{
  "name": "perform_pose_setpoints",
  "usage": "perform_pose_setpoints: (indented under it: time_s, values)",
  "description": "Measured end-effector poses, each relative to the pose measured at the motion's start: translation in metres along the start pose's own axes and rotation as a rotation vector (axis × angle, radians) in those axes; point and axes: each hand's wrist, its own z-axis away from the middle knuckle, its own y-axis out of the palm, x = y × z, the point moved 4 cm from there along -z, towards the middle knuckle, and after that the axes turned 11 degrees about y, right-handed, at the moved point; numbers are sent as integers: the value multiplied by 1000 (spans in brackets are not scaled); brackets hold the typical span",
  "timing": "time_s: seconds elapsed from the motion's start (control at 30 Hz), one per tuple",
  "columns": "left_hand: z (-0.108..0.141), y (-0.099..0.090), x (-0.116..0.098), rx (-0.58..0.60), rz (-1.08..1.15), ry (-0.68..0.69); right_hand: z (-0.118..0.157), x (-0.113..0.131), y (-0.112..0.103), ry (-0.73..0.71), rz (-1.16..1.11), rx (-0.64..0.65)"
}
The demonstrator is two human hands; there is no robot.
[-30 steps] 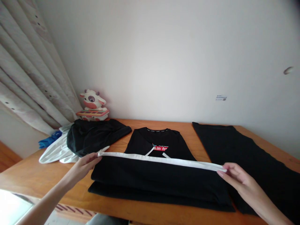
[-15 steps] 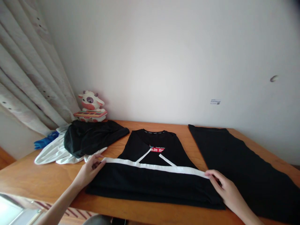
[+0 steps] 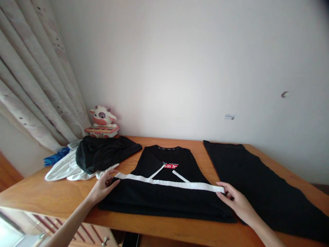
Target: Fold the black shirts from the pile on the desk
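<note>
Black T-shirt (image 3: 164, 192), folded over on itself, lay flat at the near middle of the desk (image 3: 51, 195), collar toward the wall, red chest print partly showing. White band (image 3: 169, 182) ran crosswise over the fold, long axis left to right, slightly lower at its right end. Left hand (image 3: 102, 187) rested on the band's left end, fingers pinched on the fabric. Right hand (image 3: 235, 200) rested on the band's right end, fingertips closed on the cloth edge. Each grip sat at one end of the axis, neither nearer the garment's middle; body of the shirt lay between them and away toward the wall. Black trousers (image 3: 257, 181) spread flat just right of the shirt. Heap of black and white clothes (image 3: 89, 159) left of it. Cow toy (image 3: 102, 121) by the wall, near the curtain (image 3: 33, 85).
</note>
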Motion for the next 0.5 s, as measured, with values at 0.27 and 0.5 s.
perform_pose_setpoints:
  time_s: [0.27, 0.5]
  values:
    - [-4, -1, 3, -7, 139, -54, -3, 2, -1, 37, -71, 43]
    - [0, -6, 10, -62, 328, -162, -5, -6, 1, 126, -75, 71]
